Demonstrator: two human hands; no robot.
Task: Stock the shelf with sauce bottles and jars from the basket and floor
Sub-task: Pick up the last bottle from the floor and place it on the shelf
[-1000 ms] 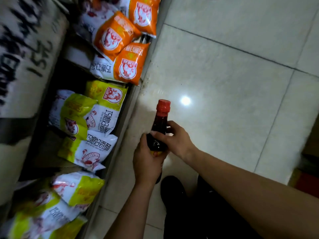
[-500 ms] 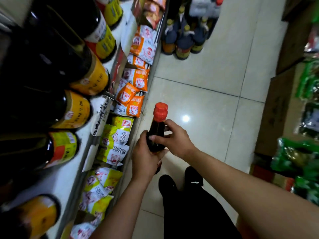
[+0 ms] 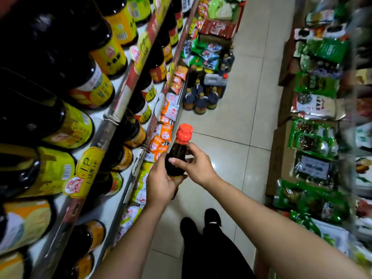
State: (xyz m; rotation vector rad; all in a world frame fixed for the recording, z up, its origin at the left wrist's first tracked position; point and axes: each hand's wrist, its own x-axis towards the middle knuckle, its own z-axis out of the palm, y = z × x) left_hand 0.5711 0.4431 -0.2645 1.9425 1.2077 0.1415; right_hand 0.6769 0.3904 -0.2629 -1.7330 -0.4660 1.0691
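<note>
A dark sauce bottle [image 3: 178, 153] with a red cap stands upright in both my hands over the aisle floor. My left hand [image 3: 161, 183] wraps around its lower body from the left. My right hand [image 3: 194, 164] grips its shoulder from the right, fingers across the front. The shelf [image 3: 112, 125] runs along my left, its upper tiers filled with large dark bottles bearing yellow labels [image 3: 74, 127]. A cluster of dark bottles [image 3: 201, 98] and a grey jug stands on the floor further down the aisle. No basket is in view.
Orange and yellow sachet packs [image 3: 163, 135] fill the lowest shelf tier beside my hands. Cardboard boxes with green and white packets [image 3: 314, 137] line the right side. A red box [image 3: 218, 28] sits at the far end. My black shoes [image 3: 201, 224] stand on pale tiles.
My view has lifted from the floor and bottom tier to the whole aisle. The bottle stays held in both hands and has risen a little toward the shelf.
</note>
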